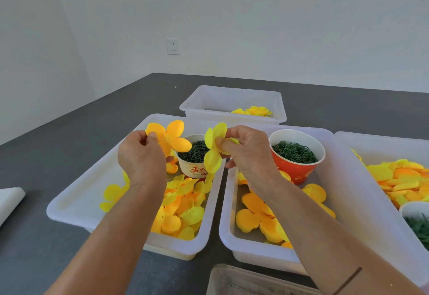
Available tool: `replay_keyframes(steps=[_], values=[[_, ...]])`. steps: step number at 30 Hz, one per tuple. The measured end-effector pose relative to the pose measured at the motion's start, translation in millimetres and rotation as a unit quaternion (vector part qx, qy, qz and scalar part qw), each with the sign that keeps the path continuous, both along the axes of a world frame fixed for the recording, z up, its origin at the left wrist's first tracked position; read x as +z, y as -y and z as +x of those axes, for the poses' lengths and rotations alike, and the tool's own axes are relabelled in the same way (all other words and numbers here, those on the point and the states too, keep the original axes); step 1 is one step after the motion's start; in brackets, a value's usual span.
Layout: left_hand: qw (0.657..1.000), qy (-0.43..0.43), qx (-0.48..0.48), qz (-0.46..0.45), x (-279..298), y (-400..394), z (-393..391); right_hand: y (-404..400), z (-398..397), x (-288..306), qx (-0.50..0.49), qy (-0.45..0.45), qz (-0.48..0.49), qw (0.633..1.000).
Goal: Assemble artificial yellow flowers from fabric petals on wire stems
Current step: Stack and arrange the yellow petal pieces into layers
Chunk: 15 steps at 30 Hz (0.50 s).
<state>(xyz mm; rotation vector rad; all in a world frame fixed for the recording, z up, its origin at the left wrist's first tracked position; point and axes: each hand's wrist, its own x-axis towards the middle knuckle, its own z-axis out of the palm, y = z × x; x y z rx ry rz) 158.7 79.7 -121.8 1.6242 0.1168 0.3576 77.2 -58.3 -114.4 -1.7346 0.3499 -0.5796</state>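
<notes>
We're early on, by the look of it: far bin (pixel 232 99) at the back holds only a flower or two (pixel 257 110), while loose petals fill the left bin (pixel 76 204), the middle bin (pixel 226 225) and a third bin (pixel 348 146) at the right edge. Our left hand (pixel 141 155) pinches an orange-yellow petal piece (pixel 170 138) w/ thumb and fingers clamped on one lobe; our right hand (pixel 246 153) has fingers curled tight on a lemon-yellow petal piece (pixel 214 148). Both pieces are up in the air over the bins, near each other, not touching. No wire stem visible in either hand, so stacking and stemming are prob. still to do. White cup (pixel 193 155) of dark green bits and red cup (pixel 296 155) of green rings look full.
</notes>
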Motion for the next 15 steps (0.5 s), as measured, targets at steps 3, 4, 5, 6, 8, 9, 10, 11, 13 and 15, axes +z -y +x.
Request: replay_keyframes(steps=[3,4,5,6,8,9,10,11,13,15], values=[[1.000,0.009,0.005,-0.014,-1,0,2,-4,4,-3,-0.001,-0.011,-0.047,0.999],[1.000,0.012,0.011,-0.018,-2,0,4,-5,6,-3,0.002,-0.017,-0.052,0.998],[0.999,0.015,0.018,-0.022,-2,-1,5,-7,7,-4,0.009,-0.024,-0.052,0.998],[0.999,0.018,0.026,-0.026,-2,-1,7,-8,7,-4,0.020,-0.032,-0.050,0.998],[0.999,0.021,0.040,-0.029,-2,-4,10,-11,9,-4,0.037,-0.049,-0.062,0.996],[0.998,0.022,0.044,-0.032,-2,-5,11,-12,9,-5,0.043,-0.055,-0.077,0.995],[0.998,0.024,0.047,-0.038,-2,-5,11,-14,9,-4,0.047,-0.060,-0.102,0.992],[0.997,0.026,0.052,-0.044,-2,-5,10,-16,8,-4,0.050,-0.062,-0.130,0.988],[0.996,0.034,0.061,-0.060,-2,-5,9,-19,6,-3,0.058,-0.058,-0.180,0.980],[0.994,0.045,0.063,-0.077,-1,-5,8,-22,5,-3,0.070,-0.057,-0.230,0.969]])
